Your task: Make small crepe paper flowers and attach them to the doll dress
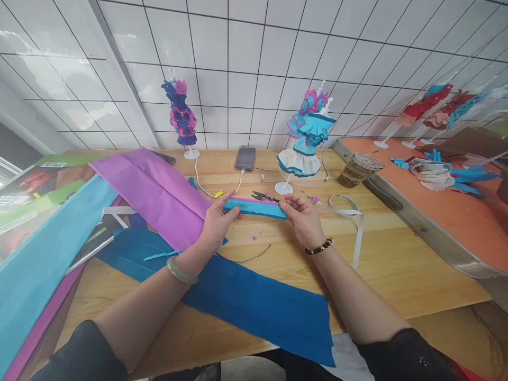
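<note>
Between my two hands a narrow light-blue strip [257,208] with a purple upper edge is held level above the table; it looks like crepe paper or thin fabric. Its left end is pinched in my left hand [219,222], thumb on top. My right hand [302,217] grips the right end between thumb and fingers. Small dark scissors [260,196] lie just behind the strip. Under my left forearm spreads a wide dark-blue sheet [257,301], and a purple sheet [154,190] lies beside my left hand.
Two miniature dresses, a navy-and-pink one [182,116] and a turquoise-and-white one [305,143], stand on white stands at the back. To the right are a roll of tape [343,205] and a lidded cup [359,169]. A light-blue sheet [59,243] covers the left side.
</note>
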`<state>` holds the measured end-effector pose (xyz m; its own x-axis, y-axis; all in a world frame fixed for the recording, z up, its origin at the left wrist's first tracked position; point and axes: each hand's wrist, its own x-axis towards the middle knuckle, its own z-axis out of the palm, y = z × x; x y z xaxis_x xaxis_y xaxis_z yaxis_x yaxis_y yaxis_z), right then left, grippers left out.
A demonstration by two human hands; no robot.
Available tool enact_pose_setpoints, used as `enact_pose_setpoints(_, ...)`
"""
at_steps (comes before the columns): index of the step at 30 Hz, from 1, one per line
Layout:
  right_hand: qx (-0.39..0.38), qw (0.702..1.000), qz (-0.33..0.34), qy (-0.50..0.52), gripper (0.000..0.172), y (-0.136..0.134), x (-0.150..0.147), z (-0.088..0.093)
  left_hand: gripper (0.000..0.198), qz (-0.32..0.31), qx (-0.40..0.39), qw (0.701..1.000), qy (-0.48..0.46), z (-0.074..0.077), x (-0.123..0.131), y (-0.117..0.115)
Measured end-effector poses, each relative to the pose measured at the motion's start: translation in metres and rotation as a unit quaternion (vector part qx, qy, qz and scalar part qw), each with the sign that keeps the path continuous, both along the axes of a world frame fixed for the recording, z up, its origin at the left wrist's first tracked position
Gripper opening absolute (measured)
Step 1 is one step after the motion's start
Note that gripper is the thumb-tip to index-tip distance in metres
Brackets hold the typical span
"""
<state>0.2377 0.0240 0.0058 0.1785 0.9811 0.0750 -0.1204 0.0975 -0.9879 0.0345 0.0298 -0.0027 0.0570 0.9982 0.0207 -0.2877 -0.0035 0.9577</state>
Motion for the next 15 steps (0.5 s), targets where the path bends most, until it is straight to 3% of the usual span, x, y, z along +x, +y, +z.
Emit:
enact_pose_setpoints(4,0.050,0.995,-0.077,-0.036,0.034,0.004,0.004,-0.001,0.081,0.007,0.002,1.000,-0.025,-0.002,0.001,0.001)
enact_pose_setpoints(9,0.140,0.972,-0.165,-0.094,0.029,-0.001,0.002,0.001,0.076,0.050,0.081,0.994,0.057,-0.005,0.004,0.000)
enact_pose_setpoints(12,0.196,0.946,-0.155,-0.207,0.017,-0.013,-0.007,0.004,0.066,-0.034,0.105,0.991,0.080,0.001,0.006,-0.007)
enact_pose_setpoints(15,0.251,0.906,-0.042,-0.339,0.009,-0.025,-0.017,0.007,0.061,-0.184,0.063,0.979,0.055,0.008,0.009,-0.016)
